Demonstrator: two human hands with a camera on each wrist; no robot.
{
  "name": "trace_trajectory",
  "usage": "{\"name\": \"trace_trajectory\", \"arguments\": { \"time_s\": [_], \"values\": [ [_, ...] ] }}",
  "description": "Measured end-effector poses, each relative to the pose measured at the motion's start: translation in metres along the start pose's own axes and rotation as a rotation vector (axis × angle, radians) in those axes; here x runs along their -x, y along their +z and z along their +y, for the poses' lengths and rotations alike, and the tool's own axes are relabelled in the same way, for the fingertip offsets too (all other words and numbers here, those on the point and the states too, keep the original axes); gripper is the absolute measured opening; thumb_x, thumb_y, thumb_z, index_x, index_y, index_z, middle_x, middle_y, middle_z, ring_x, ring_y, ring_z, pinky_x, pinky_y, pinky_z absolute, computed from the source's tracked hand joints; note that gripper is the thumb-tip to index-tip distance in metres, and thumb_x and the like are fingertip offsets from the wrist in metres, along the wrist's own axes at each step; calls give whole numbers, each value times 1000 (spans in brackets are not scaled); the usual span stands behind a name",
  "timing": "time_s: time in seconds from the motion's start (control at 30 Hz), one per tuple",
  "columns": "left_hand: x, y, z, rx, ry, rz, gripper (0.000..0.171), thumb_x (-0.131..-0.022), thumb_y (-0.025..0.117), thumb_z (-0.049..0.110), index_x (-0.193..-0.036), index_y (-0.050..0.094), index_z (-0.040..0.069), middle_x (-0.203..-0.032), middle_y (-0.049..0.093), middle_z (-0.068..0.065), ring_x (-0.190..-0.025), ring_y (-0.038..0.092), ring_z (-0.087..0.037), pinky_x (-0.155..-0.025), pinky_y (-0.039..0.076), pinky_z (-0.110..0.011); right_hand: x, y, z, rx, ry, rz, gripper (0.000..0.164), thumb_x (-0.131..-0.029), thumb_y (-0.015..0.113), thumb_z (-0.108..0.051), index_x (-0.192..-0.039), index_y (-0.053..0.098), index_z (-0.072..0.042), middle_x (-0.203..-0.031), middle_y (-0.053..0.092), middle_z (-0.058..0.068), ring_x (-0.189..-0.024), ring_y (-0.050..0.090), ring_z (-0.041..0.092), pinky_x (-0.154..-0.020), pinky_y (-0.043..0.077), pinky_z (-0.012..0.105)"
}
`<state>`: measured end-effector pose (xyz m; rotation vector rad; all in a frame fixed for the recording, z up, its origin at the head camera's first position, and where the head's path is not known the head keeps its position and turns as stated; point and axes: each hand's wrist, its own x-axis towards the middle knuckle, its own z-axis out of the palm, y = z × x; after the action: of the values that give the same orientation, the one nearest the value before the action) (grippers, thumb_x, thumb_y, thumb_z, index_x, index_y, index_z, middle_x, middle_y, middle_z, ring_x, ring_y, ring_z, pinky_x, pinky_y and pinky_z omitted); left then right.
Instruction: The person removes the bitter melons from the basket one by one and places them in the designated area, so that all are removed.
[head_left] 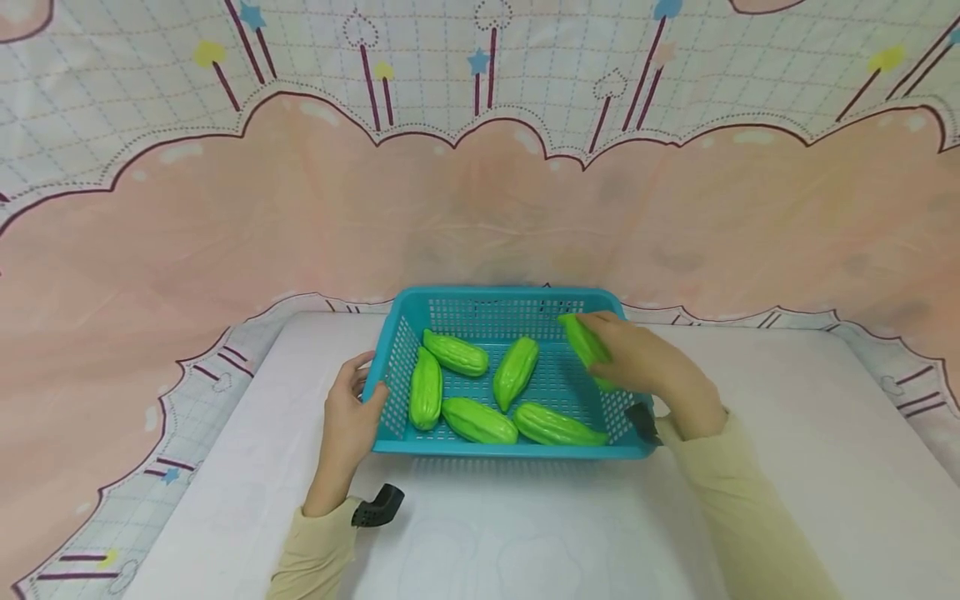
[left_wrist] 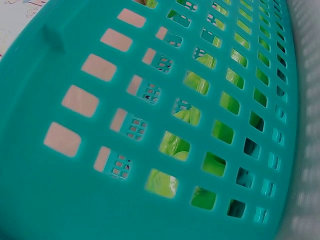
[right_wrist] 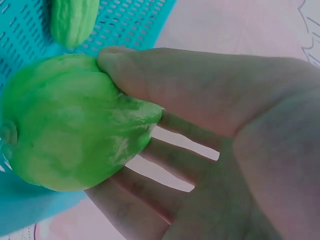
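Note:
A blue-green plastic basket (head_left: 517, 451) with latticed walls stands on the white table. My left hand (head_left: 349, 421) grips its left rim, thumb on top and fingers down the outside. In the left wrist view the basket wall (left_wrist: 165, 110) fills most of the picture, with green showing through its holes. At the basket's right end my right hand (head_left: 633, 354) holds a green ridged bitter melon (head_left: 585, 343) between thumb and fingers. The right wrist view shows that bitter melon (right_wrist: 75, 125) close up, the thumb over it and the fingers along its far side.
Several more bitter melons lie in the basket: one along the left wall (head_left: 426, 389), one at the back (head_left: 456, 354), one in the middle (head_left: 516, 372), others at the front (head_left: 480, 421). Behind the table (head_left: 787, 417) hangs a patterned cloth (head_left: 480, 208).

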<state>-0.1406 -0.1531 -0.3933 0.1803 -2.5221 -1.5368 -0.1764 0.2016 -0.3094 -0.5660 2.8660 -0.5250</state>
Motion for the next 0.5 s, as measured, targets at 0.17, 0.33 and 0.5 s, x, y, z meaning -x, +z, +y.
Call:
{"name": "trace_trajectory", "arguments": {
  "time_s": [0.17,0.33,0.5],
  "values": [
    [0,0,0,-3,7,3,50,-97,50,6,-146,42,4,-129,61,-22,-113,61,-31,-86,52,-45,5,-3,1,-20,14,4,72,-91,65,-8,-153,30,1,-150,40,25,-106,55,36,-93,48,54],
    [0,-1,-1,-4,10,6,50,-97,50,5,-146,43,4,-129,61,-22,-114,61,-32,-88,52,-47,9,-4,1,-37,5,19,71,-91,65,-7,-153,30,2,-149,41,25,-109,54,36,-95,48,54],
    [0,0,-1,6,6,2,50,-97,50,5,-146,42,4,-130,60,-23,-116,59,-33,-91,50,-48,16,-7,1,-48,-2,45,70,-91,64,-7,-152,30,4,-143,46,24,-102,54,34,-88,50,51]
  ]
}}
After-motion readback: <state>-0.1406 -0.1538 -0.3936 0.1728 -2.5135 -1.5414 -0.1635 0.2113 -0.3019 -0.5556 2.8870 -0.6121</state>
